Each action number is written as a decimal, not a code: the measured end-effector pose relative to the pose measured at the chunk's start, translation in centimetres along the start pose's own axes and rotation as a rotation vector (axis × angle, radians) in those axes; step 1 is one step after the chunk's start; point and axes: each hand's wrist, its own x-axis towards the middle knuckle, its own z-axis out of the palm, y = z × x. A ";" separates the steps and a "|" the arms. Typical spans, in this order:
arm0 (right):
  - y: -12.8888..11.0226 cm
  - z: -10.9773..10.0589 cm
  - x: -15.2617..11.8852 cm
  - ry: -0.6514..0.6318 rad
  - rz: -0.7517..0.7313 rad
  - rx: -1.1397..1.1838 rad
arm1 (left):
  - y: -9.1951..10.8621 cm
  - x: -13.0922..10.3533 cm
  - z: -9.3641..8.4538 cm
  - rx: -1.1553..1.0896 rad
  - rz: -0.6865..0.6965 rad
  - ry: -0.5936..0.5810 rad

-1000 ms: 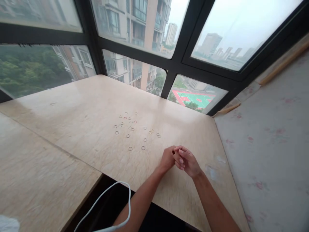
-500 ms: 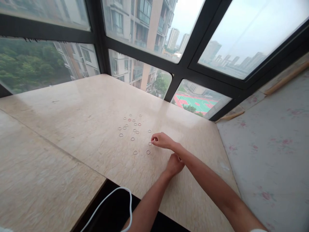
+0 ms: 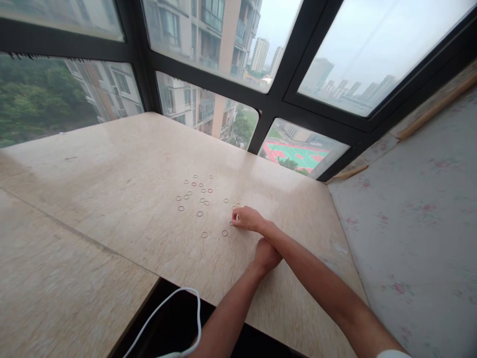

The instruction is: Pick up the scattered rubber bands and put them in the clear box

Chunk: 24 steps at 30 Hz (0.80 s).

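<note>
My right hand (image 3: 246, 219) is low over the pale stone-patterned counter (image 3: 122, 169), thumb and fingers pinched together. A small thin ring (image 3: 231, 223) lies at its fingertips; I cannot tell whether they grip it. Yellowish rings (image 3: 238, 205) show just behind the knuckles. Closer to me, my left hand (image 3: 267, 256) rests curled on the counter beneath my right forearm, which hides its fingers and anything in them. To the left spread several more thin loops, among them a red ring (image 3: 210, 191) and a dark ring (image 3: 199, 214). Another dark ring (image 3: 224, 233) lies in front of my right hand.
Dark-framed windows (image 3: 276, 102) border the counter at the back. A flower-patterned wall (image 3: 402, 238) rises on the right. A white cable (image 3: 199, 313) loops over the dark gap at the counter's front edge, near my left forearm.
The view has shifted slightly, so the counter and rings sit further left. My right hand has shifted slightly right relative to the rings, and yellowish rings now show behind it. My left hand stays put.
</note>
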 end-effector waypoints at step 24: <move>10.9 0.3 -22.0 0.694 0.355 0.675 | 0.4 -0.3 0.4 0.063 0.120 0.011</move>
